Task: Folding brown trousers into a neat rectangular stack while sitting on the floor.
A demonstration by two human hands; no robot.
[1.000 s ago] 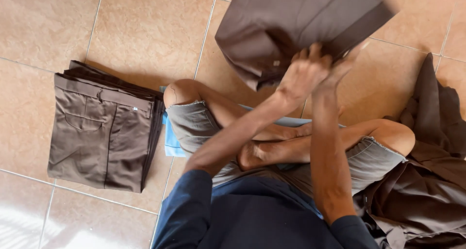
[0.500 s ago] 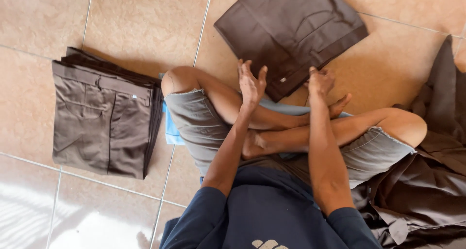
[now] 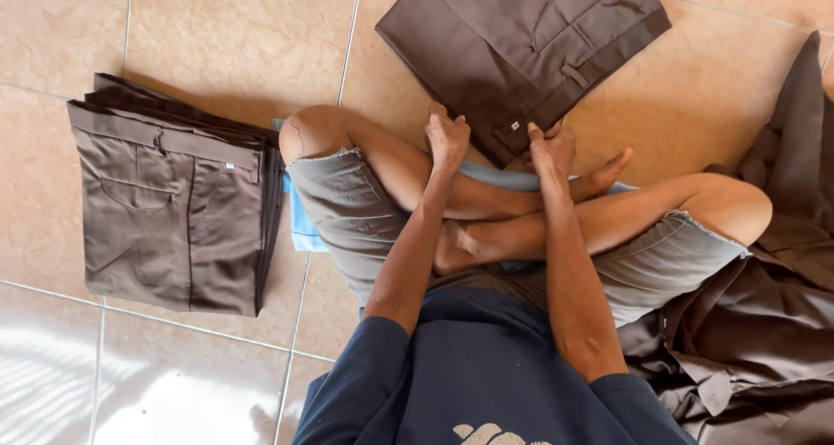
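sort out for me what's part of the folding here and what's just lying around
In hand: left hand and right hand on the near edge of the brown trousers spread in front.

Lying about: folded stack, unfolded brown heap, blue cloth.

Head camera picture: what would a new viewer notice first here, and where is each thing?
First come the left hand and right hand, both at the near corner of the folded brown trousers lying on the tiled floor ahead of the crossed legs. A neat stack of folded brown trousers lies at the left, and a loose heap of brown cloth at the right.
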